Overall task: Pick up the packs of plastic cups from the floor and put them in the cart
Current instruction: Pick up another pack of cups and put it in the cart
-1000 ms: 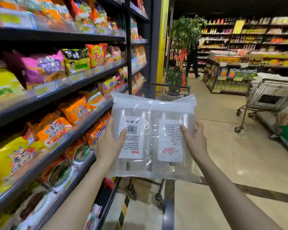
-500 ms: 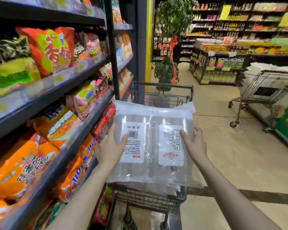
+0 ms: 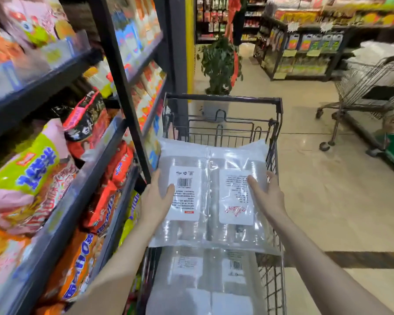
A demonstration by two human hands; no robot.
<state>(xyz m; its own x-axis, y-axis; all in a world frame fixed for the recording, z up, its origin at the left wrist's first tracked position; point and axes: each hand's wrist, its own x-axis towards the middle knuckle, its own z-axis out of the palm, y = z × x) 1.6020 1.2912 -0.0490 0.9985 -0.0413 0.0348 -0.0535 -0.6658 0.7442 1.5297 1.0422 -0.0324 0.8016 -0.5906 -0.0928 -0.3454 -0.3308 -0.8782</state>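
Note:
I hold a clear plastic pack of cups (image 3: 210, 160) with two white labels flat over the wire cart (image 3: 223, 97). My left hand (image 3: 156, 201) grips its left edge, thumb on the barcode label. My right hand (image 3: 267, 196) grips the right edge, thumb on the other label. More packs of cups (image 3: 205, 280) lie inside the cart basket below the held one.
A black shelf rack (image 3: 123, 87) full of snack bags runs close along the cart's left side. A potted plant (image 3: 218, 62) stands beyond the cart. A second wire cart (image 3: 371, 85) is parked at the right on the tiled floor, with store shelves behind.
I have stepped forward and the view has tilted down. The held pack has moved from in front of me to over the cart basket, and the packs inside the cart have come into view.

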